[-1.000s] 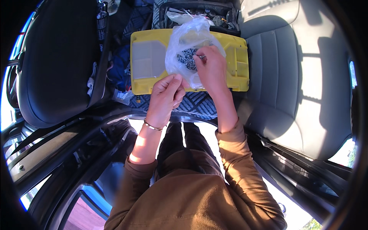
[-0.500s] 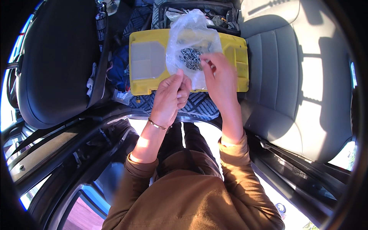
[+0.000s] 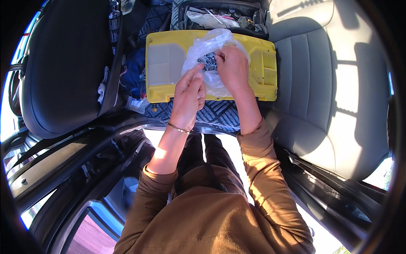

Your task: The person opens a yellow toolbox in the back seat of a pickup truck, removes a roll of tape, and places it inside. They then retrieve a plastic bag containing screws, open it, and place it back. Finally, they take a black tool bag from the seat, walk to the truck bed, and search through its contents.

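A clear plastic bag [image 3: 215, 40] with a pile of small metal screws or similar fasteners [image 3: 209, 62] lies on a yellow organizer case [image 3: 165, 91]. My right hand [image 3: 233, 67] is at the bag's right side, fingers bent and closed on the plastic beside the pile. Left of it, my left hand [image 3: 190, 91] has its index finger stretched to the bag's left edge. Its other fingers are curled in, and whatever lies within them is hidden. A bracelet [image 3: 178, 128] circles my left wrist.
Behind the case stands a black open bin [image 3: 182, 19] of mixed tools and bags. A grey car seat [image 3: 304, 80] is to the right, a dark seat back [image 3: 63, 72] to the left. Patterned fabric [image 3: 215, 114] lies under the case. The door sill [image 3: 144, 123] runs in front.
The bag's tall upper part has sunk and folded down around the pile. My right hand has moved slightly up and left. My left index finger has straightened toward the bag.
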Motion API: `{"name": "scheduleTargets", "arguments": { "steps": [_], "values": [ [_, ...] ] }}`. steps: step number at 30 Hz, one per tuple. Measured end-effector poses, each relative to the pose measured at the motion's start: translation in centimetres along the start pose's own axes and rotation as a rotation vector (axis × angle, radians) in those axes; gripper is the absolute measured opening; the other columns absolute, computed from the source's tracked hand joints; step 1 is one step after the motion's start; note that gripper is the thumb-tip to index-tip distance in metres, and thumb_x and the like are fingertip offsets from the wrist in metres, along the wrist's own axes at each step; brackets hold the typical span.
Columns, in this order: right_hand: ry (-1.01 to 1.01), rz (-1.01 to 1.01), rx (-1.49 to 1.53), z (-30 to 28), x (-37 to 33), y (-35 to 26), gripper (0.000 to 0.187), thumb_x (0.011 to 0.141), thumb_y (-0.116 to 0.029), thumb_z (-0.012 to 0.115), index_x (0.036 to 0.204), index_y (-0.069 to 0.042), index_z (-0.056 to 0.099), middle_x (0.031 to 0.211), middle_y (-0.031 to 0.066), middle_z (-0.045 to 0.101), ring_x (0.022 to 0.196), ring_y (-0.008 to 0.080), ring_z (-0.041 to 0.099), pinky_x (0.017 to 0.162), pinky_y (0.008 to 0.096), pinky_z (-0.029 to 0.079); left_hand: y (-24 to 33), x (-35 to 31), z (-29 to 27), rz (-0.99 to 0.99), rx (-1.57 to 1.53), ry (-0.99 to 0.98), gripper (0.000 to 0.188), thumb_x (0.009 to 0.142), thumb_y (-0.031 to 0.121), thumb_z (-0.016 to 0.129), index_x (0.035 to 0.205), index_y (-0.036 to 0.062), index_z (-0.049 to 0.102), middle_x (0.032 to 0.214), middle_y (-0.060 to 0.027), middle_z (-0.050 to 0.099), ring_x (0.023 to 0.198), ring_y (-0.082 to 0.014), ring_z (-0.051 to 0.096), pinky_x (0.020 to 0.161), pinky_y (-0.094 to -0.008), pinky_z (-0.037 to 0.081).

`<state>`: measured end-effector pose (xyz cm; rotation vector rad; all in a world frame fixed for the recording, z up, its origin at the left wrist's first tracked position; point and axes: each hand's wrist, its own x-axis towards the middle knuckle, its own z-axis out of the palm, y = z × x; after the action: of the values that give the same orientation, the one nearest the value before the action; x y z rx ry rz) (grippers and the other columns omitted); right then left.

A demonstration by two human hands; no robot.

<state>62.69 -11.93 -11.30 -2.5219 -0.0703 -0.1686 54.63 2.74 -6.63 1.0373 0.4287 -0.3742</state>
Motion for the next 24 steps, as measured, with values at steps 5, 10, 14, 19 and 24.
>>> {"name": "scheduleTargets", "arguments": {
  "steps": [5,10,14,19,24],
  "values": [
    [-0.01,-0.01,0.012,-0.3,-0.1,-0.1,0.012,0.087,-0.007,0.073,0.096,-0.002,0.077,0.092,0.0196,0.07,0.089,0.0401,0.069,0.079,0.0488,0.053,-0.2,0.3,0.2,-0.011,-0.03,-0.015,0.035,0.113,0.017,0.046,0.143,0.0022,0.056,0.068,0.0073,0.033,0.054,-0.0023,0.027,0.046,-0.0196,0.023],
    [-0.003,-0.05,-0.044,-0.1,0.0,0.0,0.015,0.087,-0.009,0.074,0.1,-0.003,0.077,0.093,0.0193,0.07,0.088,0.0394,0.069,0.078,0.0492,0.053,-0.4,0.4,0.2,-0.013,-0.017,-0.027,0.035,0.113,0.018,0.045,0.143,0.0015,0.057,0.067,0.0073,0.033,0.054,-0.0022,0.027,0.045,-0.0195,0.023],
    [0.064,-0.001,0.054,-1.3,-0.2,-0.7,0.012,0.087,-0.008,0.074,0.099,-0.003,0.076,0.096,0.0182,0.069,0.083,0.0361,0.068,0.074,0.0454,0.052,-0.3,0.5,0.3,-0.016,-0.044,-0.042,0.036,0.113,0.019,0.045,0.141,0.0,0.058,0.068,0.0063,0.038,0.054,-0.0022,0.029,0.046,-0.0191,0.025],
    [-0.036,0.105,0.539,-5.5,-3.9,-2.7,0.011,0.089,-0.004,0.074,0.099,-0.003,0.076,0.1,0.0109,0.071,0.075,0.0205,0.064,0.067,0.0329,0.049,-0.4,0.9,1.3,-0.01,-0.105,0.027,0.033,0.113,0.025,0.047,0.127,0.0006,0.065,0.069,0.0032,0.046,0.053,-0.002,0.032,0.045,-0.0189,0.026],
    [0.059,-0.03,0.33,-5.9,-4.4,-2.8,0.021,0.09,-0.007,0.076,0.111,-0.004,0.074,0.108,0.0102,0.074,0.079,0.0201,0.064,0.069,0.0311,0.049,-0.4,1.2,1.2,0.01,-0.123,0.007,0.039,0.113,0.034,0.05,0.098,0.0033,0.068,0.065,0.0053,0.046,0.051,-0.003,0.035,0.044,-0.0207,0.025]
  ]
}}
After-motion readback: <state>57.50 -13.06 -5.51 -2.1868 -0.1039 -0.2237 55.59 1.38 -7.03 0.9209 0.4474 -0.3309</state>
